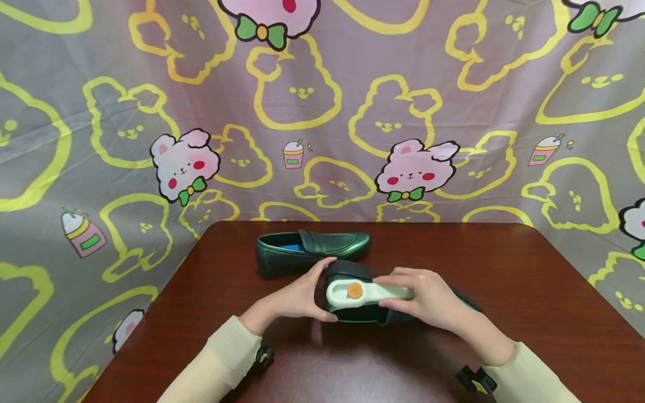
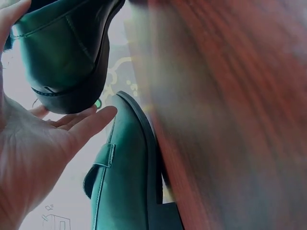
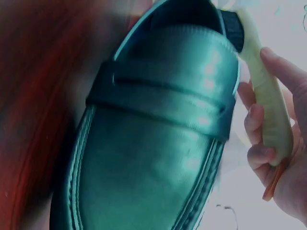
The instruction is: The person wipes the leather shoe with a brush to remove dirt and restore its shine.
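A dark green loafer (image 1: 359, 314) is tilted with its opening toward me, its toe pointing right. My left hand (image 1: 297, 296) grips it at the heel, thumb on one side and fingers on the other; the loafer's heel (image 2: 62, 52) fills the top of the left wrist view. In my right hand (image 1: 428, 294) is a shoe brush (image 1: 370, 293) with a pale green handle and a round orange button. Its dark bristles (image 3: 234, 31) are right at the rim of the loafer's opening. Part of the toe is hidden behind my right hand.
The matching green loafer (image 1: 332, 246), with a blue patch inside, stands upright on the brown wooden table (image 1: 201, 336) just behind the held one, toe to the right. A cartoon-printed cloth (image 1: 332, 162) hangs along the back and both sides.
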A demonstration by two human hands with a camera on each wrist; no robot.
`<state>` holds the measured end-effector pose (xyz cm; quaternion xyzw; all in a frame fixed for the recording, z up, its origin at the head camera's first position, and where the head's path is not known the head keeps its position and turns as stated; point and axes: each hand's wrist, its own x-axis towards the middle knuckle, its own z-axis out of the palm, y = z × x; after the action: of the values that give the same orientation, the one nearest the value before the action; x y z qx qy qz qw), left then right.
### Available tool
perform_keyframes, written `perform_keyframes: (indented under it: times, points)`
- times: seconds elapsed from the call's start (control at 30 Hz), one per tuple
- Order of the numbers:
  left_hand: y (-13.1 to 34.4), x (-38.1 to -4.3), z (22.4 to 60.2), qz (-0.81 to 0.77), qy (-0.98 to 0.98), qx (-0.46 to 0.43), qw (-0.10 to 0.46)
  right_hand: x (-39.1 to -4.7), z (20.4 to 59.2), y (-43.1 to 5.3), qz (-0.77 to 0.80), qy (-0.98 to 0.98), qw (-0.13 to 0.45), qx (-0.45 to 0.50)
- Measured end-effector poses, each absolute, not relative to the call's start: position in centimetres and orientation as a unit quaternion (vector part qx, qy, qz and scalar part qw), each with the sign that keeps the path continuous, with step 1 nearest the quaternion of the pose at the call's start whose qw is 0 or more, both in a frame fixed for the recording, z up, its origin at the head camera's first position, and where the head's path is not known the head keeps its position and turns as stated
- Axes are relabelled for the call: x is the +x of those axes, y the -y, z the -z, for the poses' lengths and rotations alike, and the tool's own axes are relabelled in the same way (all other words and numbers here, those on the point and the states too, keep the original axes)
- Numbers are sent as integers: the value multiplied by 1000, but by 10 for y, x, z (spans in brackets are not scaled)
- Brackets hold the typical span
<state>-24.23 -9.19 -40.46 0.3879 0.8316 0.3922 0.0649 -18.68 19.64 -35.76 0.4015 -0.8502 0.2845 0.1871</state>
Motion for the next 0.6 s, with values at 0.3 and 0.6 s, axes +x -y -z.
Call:
perform_keyframes:
  times: [0.3, 0.6]
  points:
    - [93, -238, 403, -363, -855, 365, 72, -203, 358, -208, -267, 898, 219, 273]
    - [92, -243, 406, -402, -825, 390, 77, -183, 356, -202, -316, 832, 149, 431]
